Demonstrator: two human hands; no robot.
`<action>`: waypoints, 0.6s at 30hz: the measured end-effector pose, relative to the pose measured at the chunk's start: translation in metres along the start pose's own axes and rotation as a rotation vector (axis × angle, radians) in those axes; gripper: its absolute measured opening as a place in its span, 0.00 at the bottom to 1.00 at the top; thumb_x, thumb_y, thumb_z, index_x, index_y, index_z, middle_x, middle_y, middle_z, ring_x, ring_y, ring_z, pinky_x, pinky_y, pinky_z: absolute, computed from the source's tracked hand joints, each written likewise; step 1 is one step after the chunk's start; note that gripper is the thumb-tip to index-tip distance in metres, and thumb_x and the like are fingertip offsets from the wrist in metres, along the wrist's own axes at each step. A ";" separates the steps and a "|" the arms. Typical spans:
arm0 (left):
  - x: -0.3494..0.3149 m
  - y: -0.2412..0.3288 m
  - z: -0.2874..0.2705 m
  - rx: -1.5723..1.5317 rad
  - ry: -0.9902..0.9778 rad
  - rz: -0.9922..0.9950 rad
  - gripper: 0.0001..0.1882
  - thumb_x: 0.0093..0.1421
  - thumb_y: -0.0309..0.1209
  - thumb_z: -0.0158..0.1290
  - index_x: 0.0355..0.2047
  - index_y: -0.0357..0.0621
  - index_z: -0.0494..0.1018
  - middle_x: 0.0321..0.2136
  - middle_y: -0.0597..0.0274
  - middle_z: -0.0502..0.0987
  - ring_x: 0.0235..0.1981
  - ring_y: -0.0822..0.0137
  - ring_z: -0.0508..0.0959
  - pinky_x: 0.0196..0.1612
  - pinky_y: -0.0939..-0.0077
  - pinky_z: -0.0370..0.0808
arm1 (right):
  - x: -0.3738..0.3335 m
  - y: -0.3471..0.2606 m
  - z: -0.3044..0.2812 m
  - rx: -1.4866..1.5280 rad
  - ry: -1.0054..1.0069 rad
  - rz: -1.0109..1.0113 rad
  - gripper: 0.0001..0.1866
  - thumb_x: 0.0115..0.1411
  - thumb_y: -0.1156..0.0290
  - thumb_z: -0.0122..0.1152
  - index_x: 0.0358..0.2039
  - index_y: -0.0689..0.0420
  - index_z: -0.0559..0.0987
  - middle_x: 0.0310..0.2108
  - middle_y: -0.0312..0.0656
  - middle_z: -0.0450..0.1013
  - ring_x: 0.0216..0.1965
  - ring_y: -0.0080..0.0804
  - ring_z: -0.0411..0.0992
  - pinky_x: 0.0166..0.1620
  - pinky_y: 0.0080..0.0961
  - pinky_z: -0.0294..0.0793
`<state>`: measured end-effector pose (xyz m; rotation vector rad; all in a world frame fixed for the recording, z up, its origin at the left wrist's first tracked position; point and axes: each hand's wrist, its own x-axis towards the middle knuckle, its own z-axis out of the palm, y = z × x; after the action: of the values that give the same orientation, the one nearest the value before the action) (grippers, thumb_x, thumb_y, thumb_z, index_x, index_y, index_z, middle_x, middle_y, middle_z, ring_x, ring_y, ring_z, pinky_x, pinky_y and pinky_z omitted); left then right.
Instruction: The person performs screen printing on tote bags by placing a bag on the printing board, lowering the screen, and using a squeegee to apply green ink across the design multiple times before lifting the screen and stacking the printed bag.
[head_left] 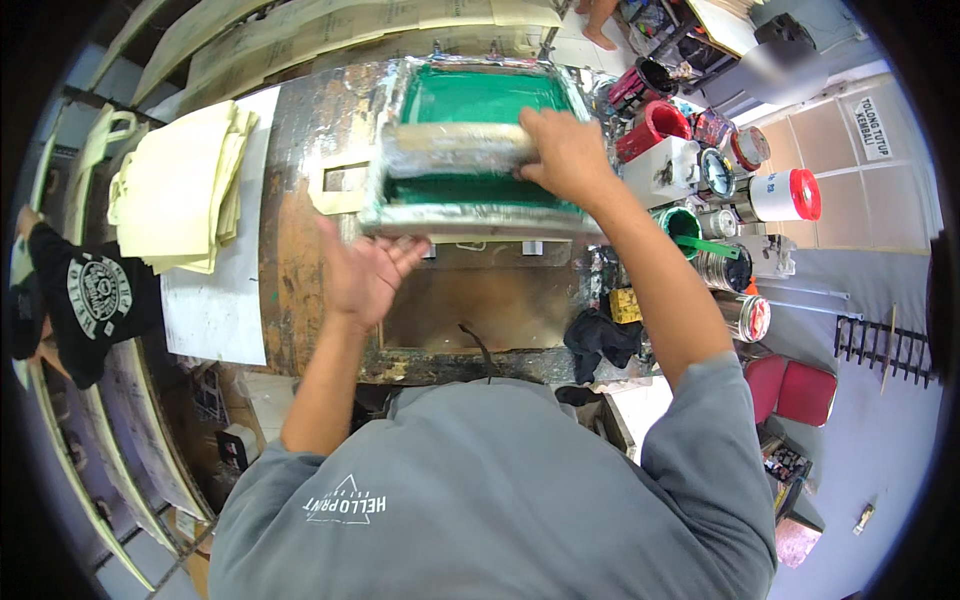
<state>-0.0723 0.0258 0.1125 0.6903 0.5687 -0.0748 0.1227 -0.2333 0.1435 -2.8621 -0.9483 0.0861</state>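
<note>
A screen-printing frame (480,217) with green mesh and ink (483,95) lies over the worktable ahead of me; its near edge is blurred. Across the mesh rests a squeegee (455,150), smeared by motion. My right hand (565,155) is closed round the squeegee's right end. Just below the frame's near left corner is my left hand (365,270), palm turned up and fingers spread, holding nothing. Its fingertips come close to the frame's near edge; whether they touch it I cannot tell. A pale yellow bag (335,203) sticks out from under the frame's left side.
Stacked pale yellow bags (180,190) lie on a white board (215,315) at the left. Ink tubs and cans (720,175) crowd the right side, beside a black cloth (600,340). Drying racks (300,50) hold more bags. Another person (90,300) is at far left.
</note>
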 end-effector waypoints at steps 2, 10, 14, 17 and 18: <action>0.006 -0.026 -0.023 0.112 -0.054 -0.042 0.67 0.61 0.83 0.33 0.76 0.31 0.45 0.64 0.32 0.69 0.65 0.43 0.73 0.67 0.50 0.73 | -0.015 -0.005 0.026 -0.006 -0.053 0.043 0.31 0.49 0.58 0.80 0.52 0.49 0.76 0.47 0.43 0.78 0.51 0.49 0.77 0.49 0.56 0.71; 0.044 -0.083 -0.096 0.164 0.005 -0.169 0.67 0.60 0.85 0.31 0.78 0.36 0.42 0.67 0.32 0.65 0.66 0.42 0.72 0.69 0.54 0.71 | -0.083 -0.033 0.101 -0.045 0.117 0.035 0.26 0.48 0.63 0.80 0.46 0.47 0.76 0.41 0.39 0.74 0.46 0.43 0.73 0.49 0.48 0.63; 0.043 -0.079 -0.090 0.122 0.047 -0.226 0.66 0.61 0.83 0.32 0.78 0.36 0.43 0.68 0.32 0.64 0.67 0.42 0.71 0.70 0.53 0.70 | -0.051 -0.021 0.136 -0.074 0.202 0.078 0.19 0.53 0.69 0.72 0.46 0.44 0.79 0.39 0.36 0.74 0.44 0.41 0.72 0.48 0.47 0.61; 0.045 -0.080 -0.090 0.133 0.059 -0.241 0.65 0.62 0.83 0.31 0.77 0.35 0.44 0.67 0.33 0.65 0.66 0.42 0.72 0.70 0.53 0.71 | 0.008 0.003 0.157 -0.105 0.278 0.116 0.15 0.58 0.71 0.67 0.46 0.43 0.81 0.40 0.35 0.75 0.44 0.40 0.72 0.48 0.48 0.61; 0.047 -0.082 -0.092 0.131 0.074 -0.239 0.64 0.62 0.82 0.31 0.77 0.35 0.48 0.66 0.34 0.67 0.66 0.43 0.73 0.70 0.54 0.71 | 0.029 0.012 0.162 -0.127 0.295 0.127 0.15 0.58 0.71 0.67 0.46 0.43 0.81 0.40 0.35 0.76 0.44 0.40 0.73 0.48 0.48 0.61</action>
<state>-0.0959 0.0248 -0.0174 0.7522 0.7211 -0.3131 0.1378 -0.2093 -0.0190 -2.9331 -0.7389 -0.3879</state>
